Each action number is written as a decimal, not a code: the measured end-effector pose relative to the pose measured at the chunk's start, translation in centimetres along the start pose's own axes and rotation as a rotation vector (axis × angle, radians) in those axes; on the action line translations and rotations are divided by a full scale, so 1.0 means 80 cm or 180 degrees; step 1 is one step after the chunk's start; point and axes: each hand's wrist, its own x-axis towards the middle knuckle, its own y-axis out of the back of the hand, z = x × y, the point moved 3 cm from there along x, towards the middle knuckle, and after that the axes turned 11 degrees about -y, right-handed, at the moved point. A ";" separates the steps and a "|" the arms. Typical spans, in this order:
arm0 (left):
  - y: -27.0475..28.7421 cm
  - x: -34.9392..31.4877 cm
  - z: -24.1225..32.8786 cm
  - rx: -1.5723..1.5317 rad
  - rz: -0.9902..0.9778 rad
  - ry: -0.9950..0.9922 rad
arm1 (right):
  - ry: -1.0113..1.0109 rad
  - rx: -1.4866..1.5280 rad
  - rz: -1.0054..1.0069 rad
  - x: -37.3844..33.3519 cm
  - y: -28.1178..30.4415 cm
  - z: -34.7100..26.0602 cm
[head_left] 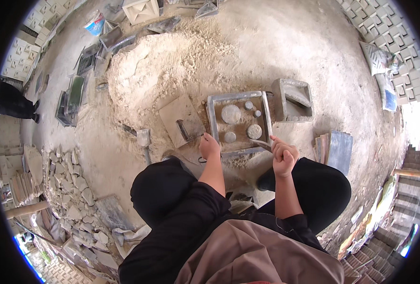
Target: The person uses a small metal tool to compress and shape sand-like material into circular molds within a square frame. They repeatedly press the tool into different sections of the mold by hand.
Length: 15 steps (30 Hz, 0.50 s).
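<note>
A grey rectangular mould frame (pixel 213 116) lies on the dusty ground between my knees. Inside it are several round, dust-covered discs, among them a large one (pixel 231 114) and a smaller one (pixel 254 131). My left hand (pixel 210 147) is closed at the frame's near left corner; what its fingers hold is hidden. My right hand (pixel 284 157) is closed around a thin, curved grey tool (pixel 261 143) at the near right corner. The tool's tip reaches over the frame's inside, close to the smaller disc. The tool's exact kind cannot be made out.
A square board with a handle (pixel 181 120) lies left of the frame, beside a mallet-like tool (pixel 144 138). Beyond is a heap of pale powder (pixel 148 66). An open box mould (pixel 292 100) sits to the right. Stacked plates (pixel 338 151) stand by my right knee; broken pieces (pixel 70 184) lie left.
</note>
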 end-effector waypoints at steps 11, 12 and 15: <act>0.002 -0.004 0.008 0.0046 -0.0124 0.0028 | -0.0285 0.0155 -0.0212 -0.004 0.007 0.010; 0.002 -0.001 0.006 0.0042 -0.0107 0.0067 | -0.0341 0.0194 -0.0300 0.001 0.008 0.012; 0.003 -0.003 0.007 -0.0014 -0.0127 0.0124 | -0.0437 0.0059 -0.0431 -0.004 0.008 0.005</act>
